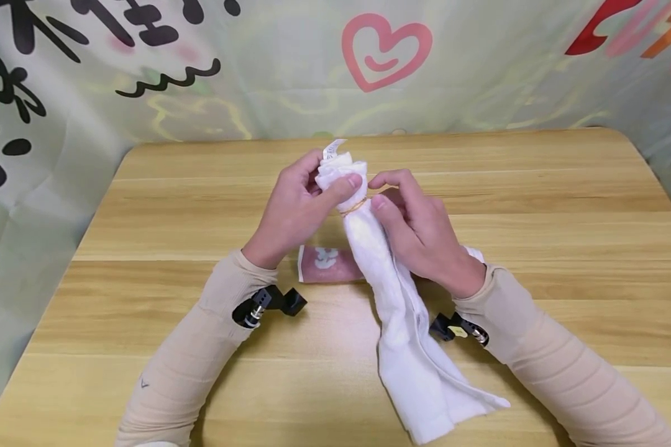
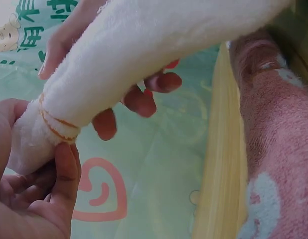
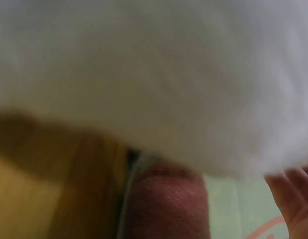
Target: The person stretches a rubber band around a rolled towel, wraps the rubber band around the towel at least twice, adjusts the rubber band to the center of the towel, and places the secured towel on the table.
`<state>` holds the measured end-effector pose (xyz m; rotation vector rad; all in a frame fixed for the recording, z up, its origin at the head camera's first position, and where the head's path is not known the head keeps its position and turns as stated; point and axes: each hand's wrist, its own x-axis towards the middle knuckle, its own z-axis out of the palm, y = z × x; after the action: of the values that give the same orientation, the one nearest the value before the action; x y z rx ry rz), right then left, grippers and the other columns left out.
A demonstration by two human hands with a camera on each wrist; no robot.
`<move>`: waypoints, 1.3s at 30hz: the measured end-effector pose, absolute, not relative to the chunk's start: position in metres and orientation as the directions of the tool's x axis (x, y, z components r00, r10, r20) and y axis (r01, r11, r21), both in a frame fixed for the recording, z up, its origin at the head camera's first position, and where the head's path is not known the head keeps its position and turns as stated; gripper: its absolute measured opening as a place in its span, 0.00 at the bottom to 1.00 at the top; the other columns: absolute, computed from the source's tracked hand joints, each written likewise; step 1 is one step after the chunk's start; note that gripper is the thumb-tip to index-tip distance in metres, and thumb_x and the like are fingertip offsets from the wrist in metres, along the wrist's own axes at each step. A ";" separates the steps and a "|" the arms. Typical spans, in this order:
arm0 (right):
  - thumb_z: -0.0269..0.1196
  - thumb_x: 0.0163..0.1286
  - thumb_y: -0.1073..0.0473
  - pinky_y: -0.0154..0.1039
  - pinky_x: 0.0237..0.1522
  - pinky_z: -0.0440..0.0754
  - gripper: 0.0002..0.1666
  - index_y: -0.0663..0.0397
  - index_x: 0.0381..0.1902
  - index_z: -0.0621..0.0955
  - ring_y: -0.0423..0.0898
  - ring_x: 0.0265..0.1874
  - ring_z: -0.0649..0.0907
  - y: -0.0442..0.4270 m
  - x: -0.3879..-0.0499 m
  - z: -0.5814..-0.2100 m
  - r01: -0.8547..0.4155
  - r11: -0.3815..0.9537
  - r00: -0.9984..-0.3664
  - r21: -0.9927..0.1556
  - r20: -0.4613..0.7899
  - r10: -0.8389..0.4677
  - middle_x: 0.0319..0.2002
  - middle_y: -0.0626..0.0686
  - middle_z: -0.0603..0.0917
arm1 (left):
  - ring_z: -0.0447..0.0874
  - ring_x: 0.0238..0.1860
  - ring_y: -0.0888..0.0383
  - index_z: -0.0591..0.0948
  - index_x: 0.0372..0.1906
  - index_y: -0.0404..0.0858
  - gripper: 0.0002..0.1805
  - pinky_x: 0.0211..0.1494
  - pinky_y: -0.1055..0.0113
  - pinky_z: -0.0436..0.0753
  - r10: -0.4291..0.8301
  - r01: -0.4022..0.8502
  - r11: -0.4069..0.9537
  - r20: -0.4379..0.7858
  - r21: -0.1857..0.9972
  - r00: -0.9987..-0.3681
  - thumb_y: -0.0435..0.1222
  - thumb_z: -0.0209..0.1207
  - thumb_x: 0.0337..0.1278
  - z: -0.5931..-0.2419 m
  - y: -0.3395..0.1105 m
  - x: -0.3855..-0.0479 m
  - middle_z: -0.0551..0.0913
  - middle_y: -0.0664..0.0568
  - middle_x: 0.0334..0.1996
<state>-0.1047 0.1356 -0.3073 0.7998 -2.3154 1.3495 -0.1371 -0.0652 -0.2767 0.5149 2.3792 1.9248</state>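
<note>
A white towel (image 1: 394,310) is gathered at its top end, with a thin orange-brown rubber band (image 1: 353,207) wound around it below the bunched tip. My left hand (image 1: 293,208) grips that bunched end, thumb across the front, and the left wrist view shows its fingers beside the band. A small white label sticks up from the tip. My right hand (image 1: 419,226) is close beside the banded part with loosely bent fingers; whether its fingertips touch the cloth is hard to tell. The towel's long tail hangs down toward the near side of the table.
A pink towel (image 1: 330,266) with a white figure lies folded on the wooden table (image 1: 201,217), partly hidden behind the white towel. A printed curtain (image 1: 291,68) with a pink heart stands beyond the table's far edge.
</note>
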 end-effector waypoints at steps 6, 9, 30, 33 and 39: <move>0.63 0.70 0.71 0.29 0.26 0.86 0.24 0.67 0.58 0.65 0.41 0.23 0.89 0.134 -0.102 -0.304 -0.612 0.294 -0.781 -0.734 0.504 -0.369 0.36 0.59 0.89 | 0.78 0.34 0.60 0.81 0.49 0.37 0.13 0.37 0.71 0.79 0.285 0.222 0.187 0.163 0.957 -0.944 0.41 0.66 0.67 -0.275 -0.064 -0.137 0.83 0.51 0.38; 0.65 0.67 0.73 0.30 0.26 0.87 0.28 0.67 0.58 0.64 0.44 0.25 0.90 0.133 -0.101 -0.305 -0.651 0.259 -0.745 -0.713 0.536 -0.398 0.39 0.61 0.88 | 0.79 0.33 0.61 0.82 0.48 0.37 0.13 0.36 0.72 0.80 0.271 0.215 0.183 0.161 0.959 -0.949 0.41 0.66 0.67 -0.275 -0.063 -0.137 0.85 0.50 0.38; 0.51 0.81 0.40 0.34 0.27 0.87 0.25 0.56 0.54 0.74 0.42 0.25 0.90 0.138 -0.101 -0.305 -0.770 0.426 -0.638 -0.475 0.594 -0.490 0.32 0.55 0.86 | 0.82 0.29 0.59 0.83 0.41 0.39 0.13 0.31 0.68 0.82 0.188 0.181 0.244 0.137 0.953 -0.973 0.44 0.69 0.61 -0.276 -0.058 -0.136 0.85 0.51 0.31; 0.57 0.80 0.45 0.30 0.30 0.87 0.21 0.58 0.54 0.74 0.43 0.27 0.91 0.141 -0.101 -0.304 -0.746 0.418 -0.666 -0.519 0.571 -0.480 0.38 0.54 0.89 | 0.82 0.30 0.59 0.84 0.43 0.39 0.13 0.32 0.68 0.83 0.203 0.193 0.249 0.144 0.949 -0.969 0.44 0.68 0.62 -0.276 -0.058 -0.136 0.86 0.50 0.32; 0.69 0.69 0.63 0.29 0.31 0.88 0.20 0.57 0.54 0.75 0.45 0.29 0.93 0.146 -0.100 -0.300 -0.690 0.421 -0.721 -0.588 0.512 -0.467 0.44 0.54 0.91 | 0.82 0.27 0.62 0.85 0.45 0.37 0.12 0.30 0.70 0.80 0.264 0.253 0.263 0.183 0.931 -0.947 0.41 0.69 0.65 -0.272 -0.060 -0.136 0.88 0.47 0.32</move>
<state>-0.1004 0.1457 -0.2996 1.0070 -2.4090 1.1881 -0.1357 -0.0601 -0.2725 0.5095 2.4890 1.8326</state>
